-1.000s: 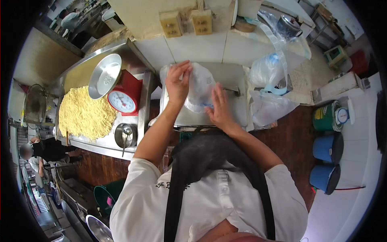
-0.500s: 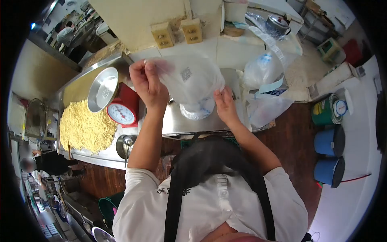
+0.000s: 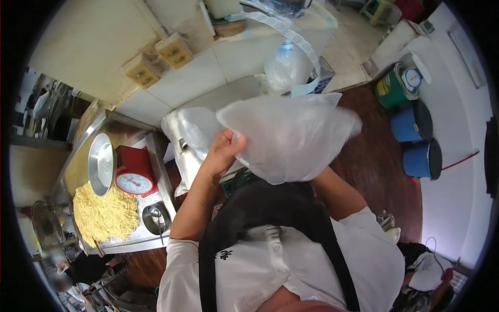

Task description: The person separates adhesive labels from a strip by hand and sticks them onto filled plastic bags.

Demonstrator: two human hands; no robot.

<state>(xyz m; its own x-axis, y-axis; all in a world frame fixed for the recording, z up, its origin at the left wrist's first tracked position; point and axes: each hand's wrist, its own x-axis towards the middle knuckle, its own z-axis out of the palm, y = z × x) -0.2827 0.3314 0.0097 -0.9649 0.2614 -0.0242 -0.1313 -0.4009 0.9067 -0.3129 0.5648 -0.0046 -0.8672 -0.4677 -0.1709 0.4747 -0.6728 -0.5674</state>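
Observation:
A translucent plastic bag [image 3: 291, 135], spread wide, hangs in front of my chest. My left hand [image 3: 227, 150] pinches its left edge between thumb and fingers. The bag hides my right hand; only that forearm shows below it. Another clear bag [image 3: 197, 130] lies on the metal worktop [image 3: 183, 169] behind my left hand. A filled plastic bag with a blue tied top [image 3: 287, 70] stands beyond the spread bag.
Left of me, a steel table [image 3: 150, 242] holds yellow noodles [image 3: 104, 216], a red scale [image 3: 135, 174] with a metal pan [image 3: 102, 164], and a steel bowl [image 3: 155, 218]. Blue buckets [image 3: 410, 122] and a green tin [image 3: 392, 88] stand right. Other people appear at lower left and lower right.
The view has swung to the right. The bag has been lifted off the worktop and spread out to the right, now covering my right hand. My left hand still grips its edge.

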